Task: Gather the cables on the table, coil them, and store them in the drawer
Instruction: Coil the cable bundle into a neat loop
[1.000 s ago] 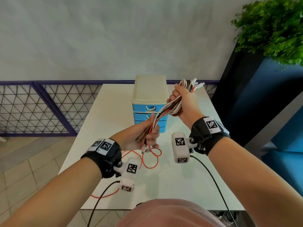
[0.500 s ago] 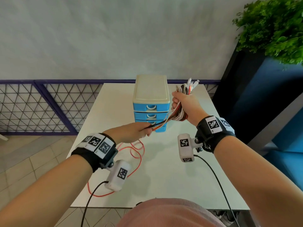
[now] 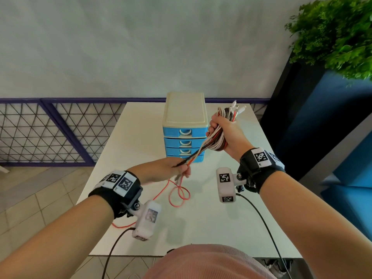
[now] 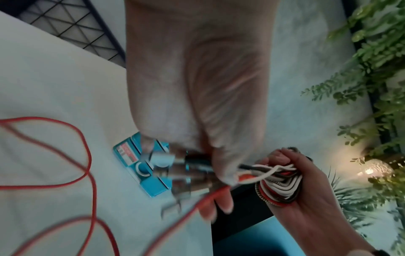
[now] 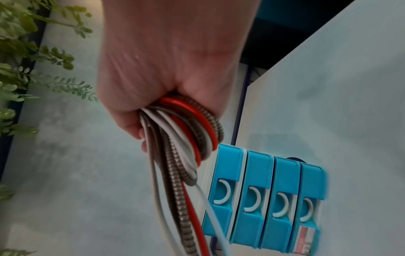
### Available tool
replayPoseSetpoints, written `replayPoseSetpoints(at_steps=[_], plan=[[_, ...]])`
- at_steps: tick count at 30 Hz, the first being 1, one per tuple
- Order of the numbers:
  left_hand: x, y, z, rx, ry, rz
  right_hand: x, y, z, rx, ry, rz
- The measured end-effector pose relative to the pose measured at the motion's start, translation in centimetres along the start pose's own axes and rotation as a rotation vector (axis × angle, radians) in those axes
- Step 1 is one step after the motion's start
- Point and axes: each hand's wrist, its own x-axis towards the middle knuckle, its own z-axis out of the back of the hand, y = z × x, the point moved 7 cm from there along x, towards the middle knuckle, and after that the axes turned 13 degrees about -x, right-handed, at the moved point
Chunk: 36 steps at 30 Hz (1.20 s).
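Observation:
My right hand (image 3: 223,130) is raised beside the drawer unit and grips a folded bundle of cables (image 3: 218,140) (image 5: 186,136), white, red and braided, with plug ends (image 3: 237,107) sticking out above the fist. Strands run taut from the bundle down-left to my left hand (image 3: 175,168), which pinches them (image 4: 221,180) near their metal connectors (image 4: 188,175). A red cable (image 3: 179,193) (image 4: 87,155) trails from that hand in loops on the white table (image 3: 201,218). The blue drawer unit (image 3: 185,137) (image 5: 263,202) with a cream top has all its drawers closed.
A green plant (image 3: 332,35) on a dark blue stand (image 3: 322,127) stands close on the right of the table. A purple mesh fence (image 3: 50,131) runs behind and left. Black wrist-camera leads (image 3: 261,224) hang over the near table edge.
My left hand has dropped and pulled left, drawing the strands taut from the bundle. The right hand has shifted slightly right and lower. The red cable's loops have moved on the table.

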Motion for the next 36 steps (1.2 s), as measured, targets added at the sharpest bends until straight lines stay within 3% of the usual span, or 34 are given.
replayPoseSetpoints(at_steps=[3, 6, 11, 18, 21, 25, 32, 36], plan=[[0.0, -1.2, -1.6, -0.327, 0.118, -0.004, 0.1, 0.3, -0.4, -0.037, -0.027, 0.011], [0.5, -1.5, -1.6, -0.548, 0.077, 0.041, 0.1, 0.2, -0.8, -0.029, -0.024, 0.007], [1.1, -1.7, -1.4, -0.524, 0.010, 0.022, -0.1, 0.1, -1.8, -0.057, -0.001, 0.006], [0.8, -2.9, 0.7, -0.291, -0.342, -0.211, 0.4, 0.4, -1.1, -0.121, -0.104, 0.039], [0.8, -3.7, -0.2, -0.189, -0.293, -0.239, 0.6, 0.2, -0.8, -0.141, -0.166, 0.034], [0.9, -4.0, -1.3, -0.220, -0.191, -0.194, 0.8, -0.2, -1.0, 0.027, -0.178, 0.044], [-0.2, -3.8, -3.1, -0.545, 0.054, 0.003, 1.1, -0.8, -1.7, 0.325, -0.108, -0.028], [-0.9, -2.7, -3.6, -0.793, 0.135, 0.071, 1.0, -0.3, -1.5, 0.346, -0.071, -0.026]])
